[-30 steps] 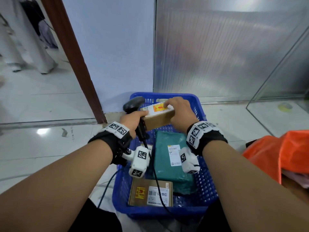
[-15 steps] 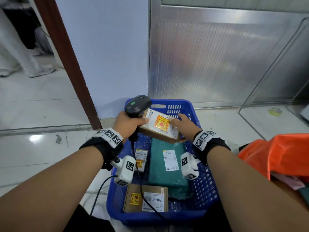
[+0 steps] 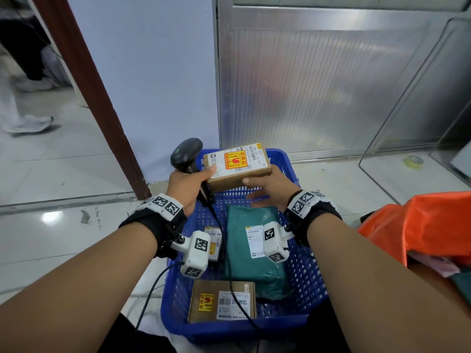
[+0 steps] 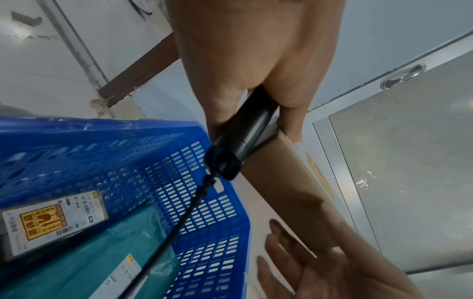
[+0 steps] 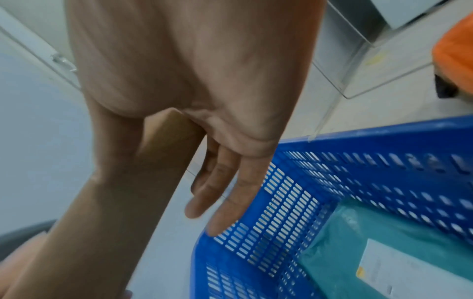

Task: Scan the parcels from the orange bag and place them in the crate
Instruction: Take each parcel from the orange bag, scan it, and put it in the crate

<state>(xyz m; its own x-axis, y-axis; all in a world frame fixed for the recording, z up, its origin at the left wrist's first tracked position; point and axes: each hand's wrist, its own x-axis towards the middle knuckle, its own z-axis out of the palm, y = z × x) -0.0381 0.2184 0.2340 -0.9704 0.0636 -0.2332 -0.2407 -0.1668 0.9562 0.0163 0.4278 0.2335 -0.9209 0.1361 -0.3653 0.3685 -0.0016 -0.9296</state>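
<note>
— Looking from the head camera, what do the hands have?
— The left hand [image 3: 187, 186] grips the handle of a black scanner [image 3: 186, 152], and its thumb presses the near left corner of a cardboard parcel [image 3: 238, 165]. The right hand [image 3: 271, 188] has its thumb on the parcel's near right edge, with the fingers straight underneath. The parcel hangs above the far edge of the blue crate [image 3: 309, 266], label up.
— And inside the crate?
— A teal mailer [image 3: 254, 253] lies along the middle, a flat brown box [image 3: 221, 301] at the near edge, and a small labelled box [image 3: 213, 242] at the left wall. The orange bag [image 3: 420, 225] sits on the floor to the crate's right.
— What does the left wrist camera give?
— The left hand [image 4: 253, 66] is wrapped round the scanner handle [image 4: 245, 133], thumb on the parcel [image 4: 284, 192]; the cable [image 4: 169, 236] drops into the crate [image 4: 107, 153]. The right hand's fingers [image 4: 286, 254] lie flat under the parcel.
— And the right wrist?
— The right hand [image 5: 194, 101] shows straight fingers [image 5: 225, 192] above the crate's [image 5: 358, 161] far corner, a sliver of the parcel [image 5: 166, 131] between thumb and palm, the mailer [image 5: 384, 242] below, the bag [image 5: 455, 46] at the frame edge.
</note>
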